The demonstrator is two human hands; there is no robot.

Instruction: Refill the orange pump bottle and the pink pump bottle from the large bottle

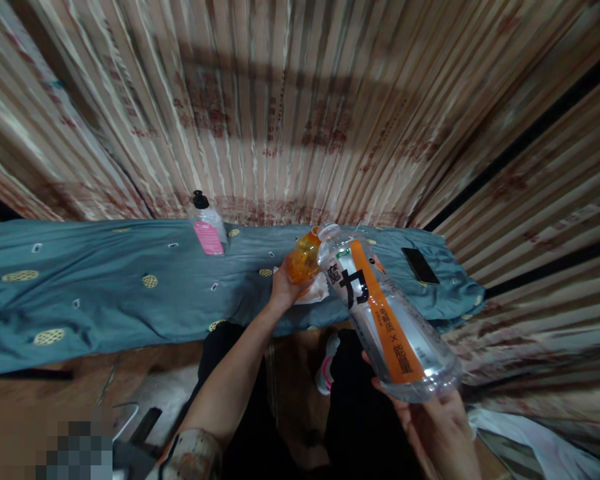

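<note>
My right hand (425, 413) is closed around the lower end of a large clear plastic bottle (395, 320) with an orange and black label. The bottle is tilted, its neck pointing up and to the left. My left hand (286, 288) grips a smaller orange bottle (305, 257) just left of that neck. The two bottle mouths are close together; whether they touch I cannot tell. Beneath the orange bottle, a white crumpled packet or tissue (316, 291) lies on the cloth, partly hidden.
A teal patterned cloth (115, 287) covers the long table. On it stand a pump bottle with a pink label (210, 230) at the left and a dark phone (420, 265) at the right. Pleated curtains (260, 120) hang behind. A white plastic bag (525, 433) lies at lower right.
</note>
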